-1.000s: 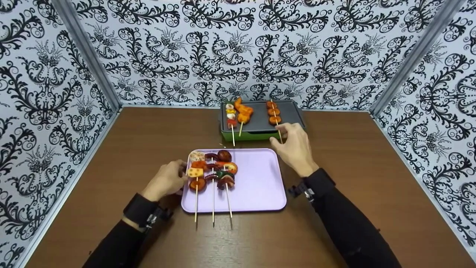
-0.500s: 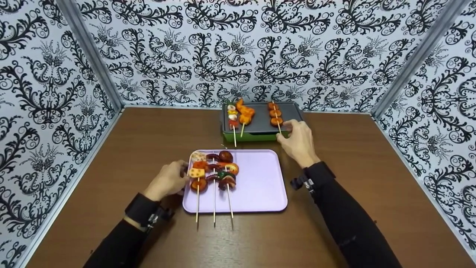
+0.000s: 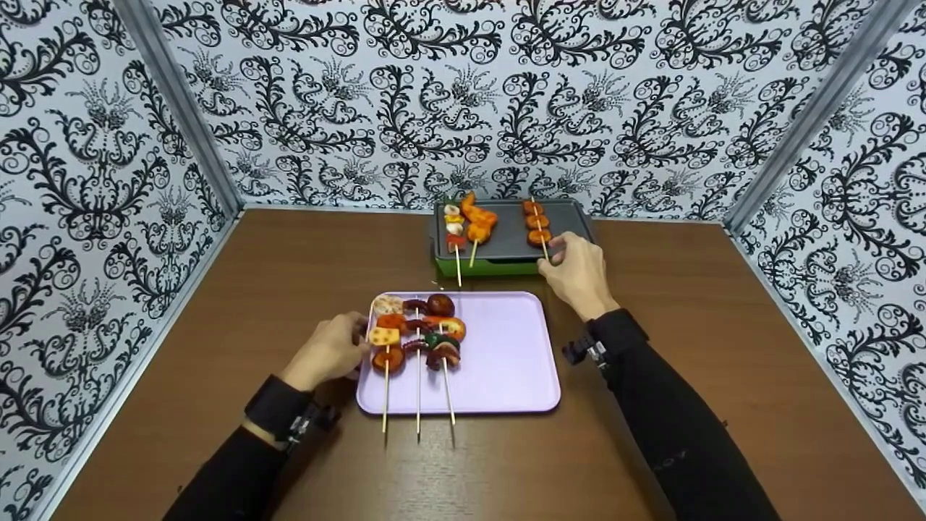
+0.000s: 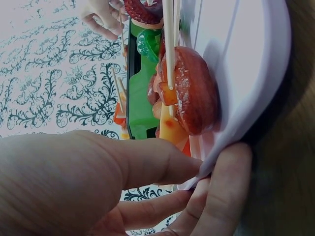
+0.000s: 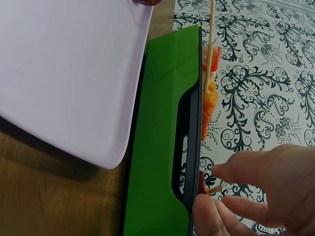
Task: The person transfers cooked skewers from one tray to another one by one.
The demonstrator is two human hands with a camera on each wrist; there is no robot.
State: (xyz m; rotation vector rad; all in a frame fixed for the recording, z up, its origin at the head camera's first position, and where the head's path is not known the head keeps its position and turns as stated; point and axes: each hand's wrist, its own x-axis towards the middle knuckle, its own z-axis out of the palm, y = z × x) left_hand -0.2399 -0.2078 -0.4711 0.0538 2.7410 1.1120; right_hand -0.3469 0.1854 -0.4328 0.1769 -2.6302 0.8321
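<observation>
My left hand point(image 3: 329, 352) pinches the left rim of a lilac tray point(image 3: 506, 354); the left wrist view shows thumb and fingers on that edge. Three toy food skewers lie on the tray's left half: a potato-and-cheese one point(image 3: 385, 336), an octopus-tentacle one point(image 3: 417, 325) and a mixed one point(image 3: 443, 340). At the grill's point(image 3: 499, 265) front right, my right hand point(image 3: 579, 271) has thumb and fingertips either side of the stick of a skewer with three orange-brown rounds point(image 3: 537, 223). In the right wrist view, a small gap shows between thumb point(image 5: 234, 169) and stick.
The green grill with a dark grey plate stands behind the tray. A skewer of white, yellow and red pieces point(image 3: 454, 228) and an orange chicken-wing skewer point(image 3: 479, 221) lie on its left half. Patterned walls point(image 3: 463, 108) enclose the brown table point(image 3: 304, 260) at back and sides.
My right hand has shifted slightly to the right around the rounds skewer's stick. The stick's lower end, earlier seen past the fingers, is hidden by the thumb. My left hand stays at the tray.
</observation>
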